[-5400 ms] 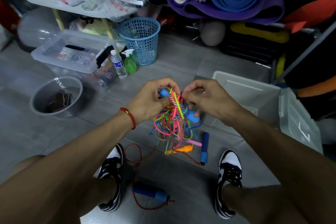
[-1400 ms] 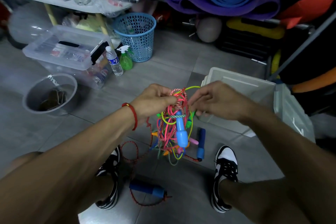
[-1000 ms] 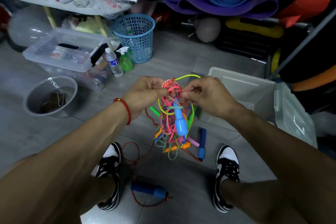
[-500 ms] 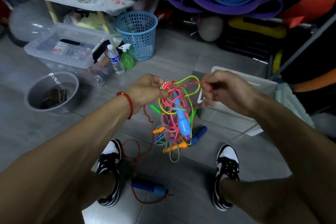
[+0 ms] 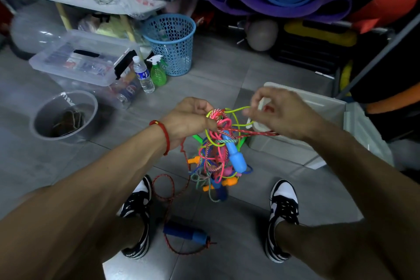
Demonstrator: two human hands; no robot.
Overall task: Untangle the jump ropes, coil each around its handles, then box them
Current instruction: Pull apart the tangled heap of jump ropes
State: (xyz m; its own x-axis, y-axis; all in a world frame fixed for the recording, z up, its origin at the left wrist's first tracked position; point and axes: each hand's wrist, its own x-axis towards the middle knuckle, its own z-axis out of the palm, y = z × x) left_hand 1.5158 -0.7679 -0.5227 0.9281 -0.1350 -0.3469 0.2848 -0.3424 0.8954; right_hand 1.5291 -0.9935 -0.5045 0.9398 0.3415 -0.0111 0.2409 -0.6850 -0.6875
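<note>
On the far left a grey bucket (image 5: pixel 64 116) stands on the floor, with a clear lidded bin (image 5: pixel 84 59) beyond it and a blue mesh basket (image 5: pixel 170 43) further right. The left hand (image 5: pixel 189 118) is curled closed around the top of the tangle of jump ropes (image 5: pixel 218 150) and holds it hanging above the floor, between the person's shoes. A light blue handle (image 5: pixel 235 154) dangles in the bundle; orange, pink and green handles show lower down, too knotted to sort by eye. The red speckled rope (image 5: pixel 247 132) has been drawn out sideways — half a second ago the right hand (image 5: pixel 278 113) was at the knot, and it has since moved off to the right with the strand running taut beneath it. The fingers there are curled and blurred; they appear to pinch the rope, though the contact itself is not clear. The same rope trails down to a dark blue handle (image 5: pixel 185 233) lying near on the floor. Judgement: one rope is being worked free — untangling is early, with no coil made. The white storage box (image 5: pixel 318 107) waits on the right, just behind the right hand.
</note>
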